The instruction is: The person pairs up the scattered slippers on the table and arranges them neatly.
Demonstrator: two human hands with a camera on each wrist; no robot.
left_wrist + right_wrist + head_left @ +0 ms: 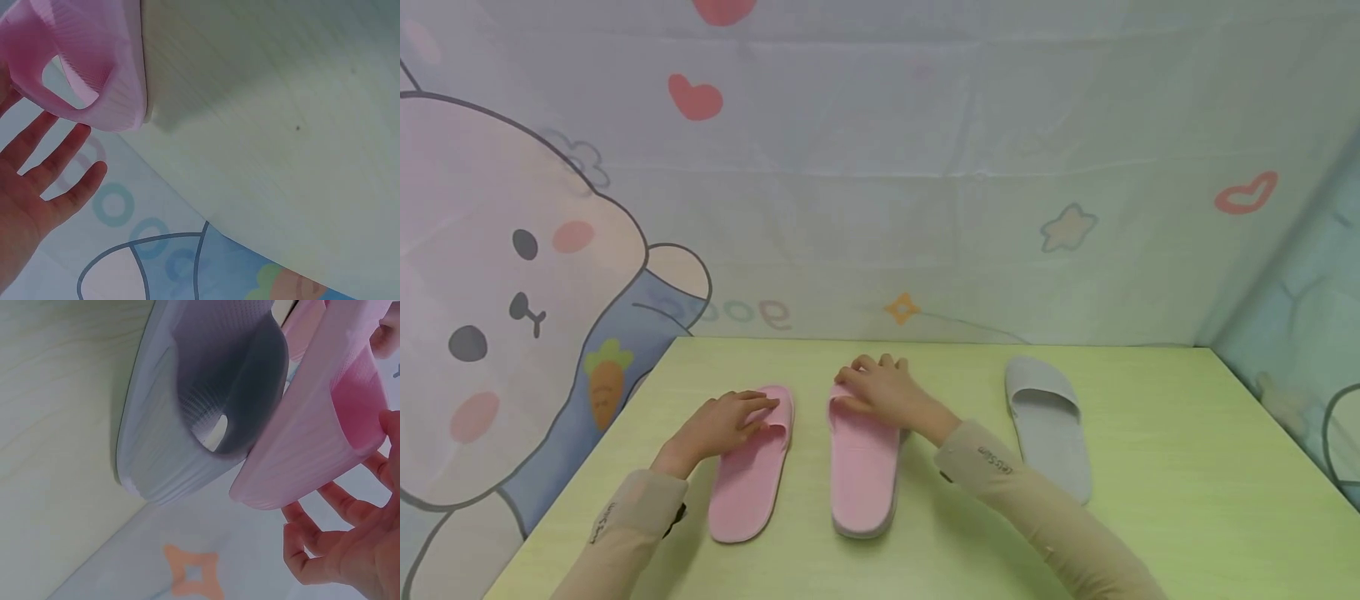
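At the left of the table lies a pink slipper (747, 492), sole down. My left hand (724, 425) reaches over its strap; in the left wrist view the fingers (65, 150) are spread and fairly straight near the strap edge. Another pink slipper (863, 475) sits on top of a grey slipper (150, 425), which the head view mostly hides. My right hand (883, 392) holds the upper pink slipper by its strap, the thumb at the opening and the fingers along the outside. Farther right lies a second grey slipper (1056, 450), apart from both hands.
The slippers stand on a yellow-green table (1180, 467). Behind it hangs a printed cloth (880, 242) with hearts, stars and a cartoon animal at left. Another printed cloth (1300, 333) runs along the right side.
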